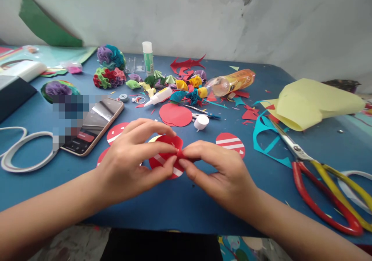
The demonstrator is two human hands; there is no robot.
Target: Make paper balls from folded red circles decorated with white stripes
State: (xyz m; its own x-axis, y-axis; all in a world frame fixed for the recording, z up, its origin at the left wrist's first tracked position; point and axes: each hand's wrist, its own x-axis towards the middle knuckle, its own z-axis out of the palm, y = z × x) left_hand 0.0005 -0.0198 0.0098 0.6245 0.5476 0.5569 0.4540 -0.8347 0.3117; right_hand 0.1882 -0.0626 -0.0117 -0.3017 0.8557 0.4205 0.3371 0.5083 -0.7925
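The blue tabletop (139, 210) carries everything, with the large red-and-yellow-handled scissors (300, 152) at its right. Over its middle, the left hand (133, 156) is partly curled, thumb and fingertips nearly together on a folded red paper piece (165, 156) with white stripes. The right hand (221, 170) pinches the same piece's right end between thumb and forefinger, its other fingers bent in. The phone (97, 123) lies beyond the left hand; the smaller striped red circle (230, 145) lies just beyond the right one.
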